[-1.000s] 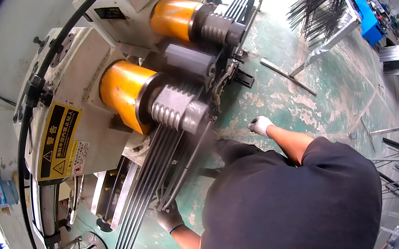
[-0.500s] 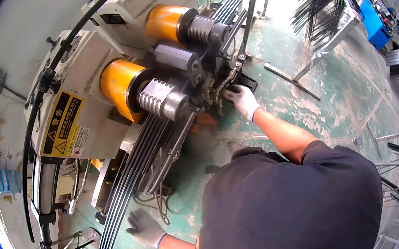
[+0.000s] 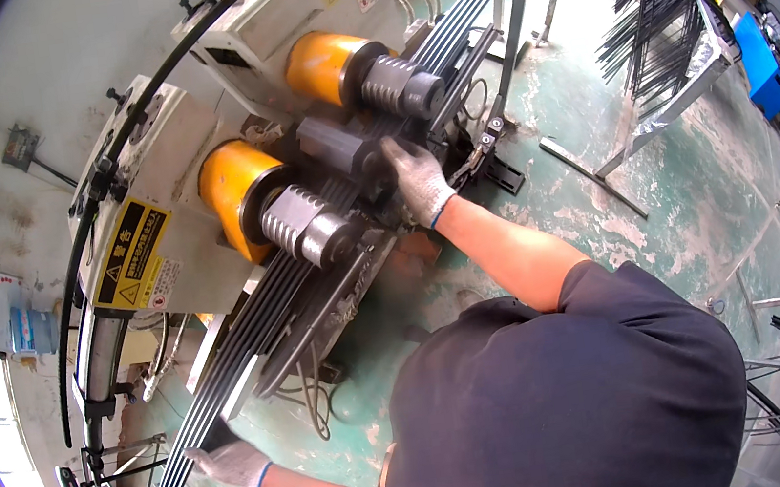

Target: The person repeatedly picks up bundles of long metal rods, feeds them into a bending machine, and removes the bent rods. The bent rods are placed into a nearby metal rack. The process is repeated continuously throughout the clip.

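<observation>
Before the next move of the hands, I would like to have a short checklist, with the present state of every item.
1. Gloves worn: ok. Both the left hand and the right hand are gloved.
2. Rods side by side: ok. The dark rods run alongside one another.
3. Left hand gripping the rods: cannot tell. It is beside their lower part, but the fingertips are unclear.
4. Right hand clear of the mechanism: not ok. Its fingers are by the end of the dark block.
5. Nearer ribbed shaft at rest: cannot tell from this picture.
6. Warning label uncovered: ok.
</observation>
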Demonstrator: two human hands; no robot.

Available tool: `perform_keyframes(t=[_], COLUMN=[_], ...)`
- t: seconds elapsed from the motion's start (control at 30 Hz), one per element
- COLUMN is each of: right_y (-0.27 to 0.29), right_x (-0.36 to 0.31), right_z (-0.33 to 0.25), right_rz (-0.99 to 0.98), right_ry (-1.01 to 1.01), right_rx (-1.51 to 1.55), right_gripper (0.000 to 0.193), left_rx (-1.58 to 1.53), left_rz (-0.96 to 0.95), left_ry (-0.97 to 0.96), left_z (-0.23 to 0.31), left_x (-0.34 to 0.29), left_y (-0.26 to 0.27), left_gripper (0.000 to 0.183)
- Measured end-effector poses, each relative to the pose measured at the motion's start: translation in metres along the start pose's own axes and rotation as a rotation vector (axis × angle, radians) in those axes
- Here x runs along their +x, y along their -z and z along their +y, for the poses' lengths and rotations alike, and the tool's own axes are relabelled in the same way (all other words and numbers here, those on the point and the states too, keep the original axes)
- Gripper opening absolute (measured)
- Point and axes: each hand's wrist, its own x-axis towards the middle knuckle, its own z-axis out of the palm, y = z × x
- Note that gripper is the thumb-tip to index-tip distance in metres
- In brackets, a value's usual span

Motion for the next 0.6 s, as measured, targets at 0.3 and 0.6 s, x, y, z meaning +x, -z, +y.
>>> perform_keyframes(t=[0.3,0.6], right_y=[-0.017,-0.007], right_x=[0.009,0.043], right_z=[-0.034,-0.026], right_rz=[0.007,-0.138], right_ry=[-0.088,-0.018], right_rx=[0.004,0.088], right_gripper=[0.051,0.029], left_rx=[0.242,0.578], left_rz=[0.029,-0.239], left_ry=[-0.331,-0.532], left_z=[0.113,0.122], left_x=[0.047,0.001], left_y=[-0.098,-0.248], left_gripper=[0.052,0.039])
